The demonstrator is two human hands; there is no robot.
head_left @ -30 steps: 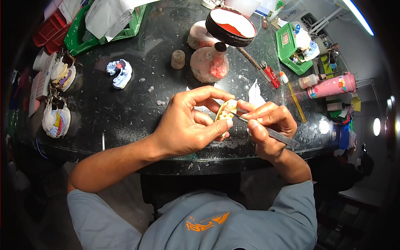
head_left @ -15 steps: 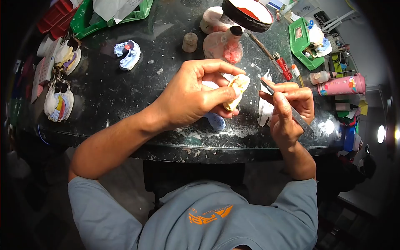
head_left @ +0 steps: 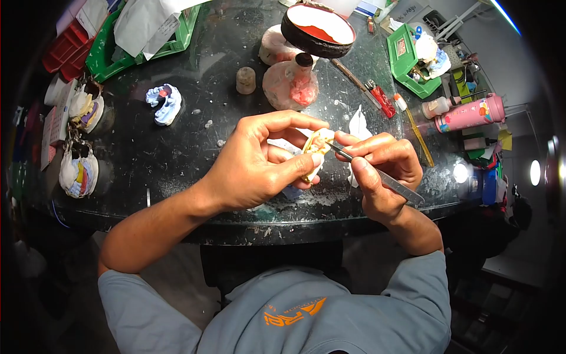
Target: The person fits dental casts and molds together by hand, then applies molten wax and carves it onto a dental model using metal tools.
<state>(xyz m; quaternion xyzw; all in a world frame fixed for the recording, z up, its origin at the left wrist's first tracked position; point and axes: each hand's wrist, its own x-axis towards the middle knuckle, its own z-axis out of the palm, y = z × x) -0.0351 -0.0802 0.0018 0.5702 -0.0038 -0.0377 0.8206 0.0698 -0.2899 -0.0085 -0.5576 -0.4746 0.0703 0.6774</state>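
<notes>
My left hand [head_left: 254, 160] is closed around a small yellowish dental cast [head_left: 316, 145], thumb in front and fingers behind. In my right hand [head_left: 386, 171] is a slim metal scalpel [head_left: 400, 188], gripped like a pen. Its dark tip meets or nearly meets the right side of the cast; exact contact is too small to tell. Below my left fingers, a blue piece [head_left: 292, 192] on the bench is mostly hidden. A crumpled white tissue [head_left: 358, 125] lies behind my right fingers.
On the dark bench [head_left: 194, 159] stand a blue-white dental model [head_left: 168, 105], a stained flask [head_left: 289, 85] and a round black-rimmed dish [head_left: 318, 32]. Articulated casts [head_left: 79, 171] line the left. A green box [head_left: 407, 62], red-handled tool [head_left: 383, 101] and pink bottle [head_left: 471, 114] are at right.
My right hand has moved left, bringing the scalpel tip to the cast. My left hand still holds the cast, slightly lower and turned. The camera view has shifted a little.
</notes>
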